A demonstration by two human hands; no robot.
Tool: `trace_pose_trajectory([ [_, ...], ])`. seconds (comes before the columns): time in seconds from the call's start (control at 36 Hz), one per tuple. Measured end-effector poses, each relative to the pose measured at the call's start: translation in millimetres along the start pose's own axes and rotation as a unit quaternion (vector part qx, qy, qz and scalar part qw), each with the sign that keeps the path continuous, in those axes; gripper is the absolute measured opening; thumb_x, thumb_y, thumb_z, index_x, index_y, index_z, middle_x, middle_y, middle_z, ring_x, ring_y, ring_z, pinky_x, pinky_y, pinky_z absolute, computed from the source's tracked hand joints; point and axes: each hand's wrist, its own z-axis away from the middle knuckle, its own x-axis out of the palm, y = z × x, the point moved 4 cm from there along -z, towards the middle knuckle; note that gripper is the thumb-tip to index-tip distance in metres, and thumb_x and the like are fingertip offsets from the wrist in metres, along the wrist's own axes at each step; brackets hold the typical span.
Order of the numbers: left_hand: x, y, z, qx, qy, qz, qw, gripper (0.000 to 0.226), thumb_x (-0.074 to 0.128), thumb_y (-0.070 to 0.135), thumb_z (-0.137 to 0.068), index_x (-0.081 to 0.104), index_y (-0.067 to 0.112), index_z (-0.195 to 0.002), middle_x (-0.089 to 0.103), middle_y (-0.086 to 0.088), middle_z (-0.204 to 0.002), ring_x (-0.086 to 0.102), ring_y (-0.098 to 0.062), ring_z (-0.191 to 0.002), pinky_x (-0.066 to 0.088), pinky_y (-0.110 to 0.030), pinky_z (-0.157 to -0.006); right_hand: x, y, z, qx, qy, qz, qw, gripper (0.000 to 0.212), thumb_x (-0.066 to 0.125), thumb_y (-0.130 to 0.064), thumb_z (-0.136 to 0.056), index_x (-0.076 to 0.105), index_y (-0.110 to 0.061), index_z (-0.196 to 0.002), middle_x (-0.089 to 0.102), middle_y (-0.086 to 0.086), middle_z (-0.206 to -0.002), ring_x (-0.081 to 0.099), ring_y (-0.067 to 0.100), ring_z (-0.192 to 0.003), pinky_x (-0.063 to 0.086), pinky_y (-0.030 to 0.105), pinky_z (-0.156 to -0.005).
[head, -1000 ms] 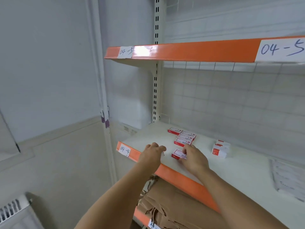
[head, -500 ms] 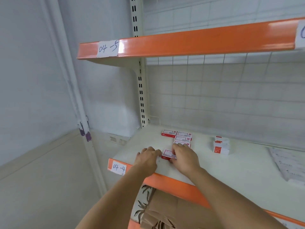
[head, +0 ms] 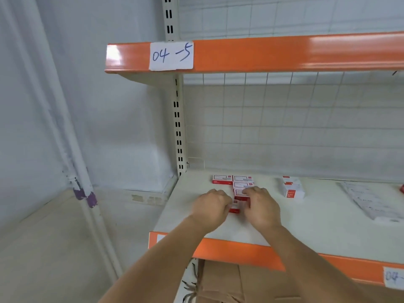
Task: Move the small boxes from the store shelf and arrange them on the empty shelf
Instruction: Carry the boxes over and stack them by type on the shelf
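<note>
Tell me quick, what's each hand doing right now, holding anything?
Left hand: fingers curled against the nearest small box; whether it grips it cannot be told.
Right hand: fingers bent over the same box; its grip cannot be told either.

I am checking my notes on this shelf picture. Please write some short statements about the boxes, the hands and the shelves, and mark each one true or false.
1. Both hands are at the small box near the shelf's front edge. True: the left hand and right hand meet around it.
2. The label on the upper shelf reads 04-5. True.
3. The row of boxes lies at the right end of the shelf. False: it lies near the left end, by the slotted upright.
4. A stack of small white boxes stands to the right of the hands. True.
5. The space under the shelf holds glass bottles. False: brown cardboard shows there.
</note>
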Motion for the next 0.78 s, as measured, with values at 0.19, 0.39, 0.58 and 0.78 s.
trace_pose_trajectory([
  [0.19,10,3,-4,0.016,-0.060,-0.112,0.992,0.040,0.032,0.040,-0.101,0.063,0.022,-0.119,0.063,0.000,-0.120,0.057,-0.025,-0.110,0.045,-0.033,-0.082,9,14,-3,0.006,-0.044,0.021,0.999,0.047,0.045,-0.008,-0.090,0.054,-0.026,-0.133,0.060,-0.003,-0.126,0.054,0.017,-0.116,0.047,0.026,-0.084],
  [0.39,5,-13,-12,-0.051,-0.081,-0.123,0.988,0.049,0.026,0.049,-0.101,0.064,0.021,-0.113,0.065,-0.004,-0.111,0.060,-0.025,-0.104,0.039,-0.029,-0.073,10,14,-13,-0.018,-0.037,0.068,0.997,0.038,0.045,-0.011,-0.089,0.065,-0.024,-0.119,0.065,-0.002,-0.115,0.060,0.019,-0.101,0.050,0.029,-0.082],
  [0.58,16,-25,-27,-0.055,-0.131,-0.051,0.988,0.049,0.022,0.046,-0.103,0.046,0.023,-0.138,0.048,0.001,-0.141,0.045,-0.021,-0.128,0.041,-0.038,-0.101,13,17,-18,-0.034,-0.024,0.089,0.995,0.037,0.044,-0.012,-0.089,0.066,-0.024,-0.116,0.065,-0.003,-0.113,0.059,0.018,-0.099,0.049,0.028,-0.080],
  [0.78,27,-30,-43,-0.047,-0.148,-0.013,0.988,0.050,0.024,0.042,-0.104,0.029,0.023,-0.150,0.027,0.002,-0.157,0.021,-0.017,-0.145,0.023,-0.037,-0.117,13,19,-19,-0.045,-0.019,0.084,0.995,0.039,0.043,-0.012,-0.092,0.064,-0.024,-0.122,0.064,-0.002,-0.118,0.058,0.019,-0.104,0.048,0.028,-0.084],
])
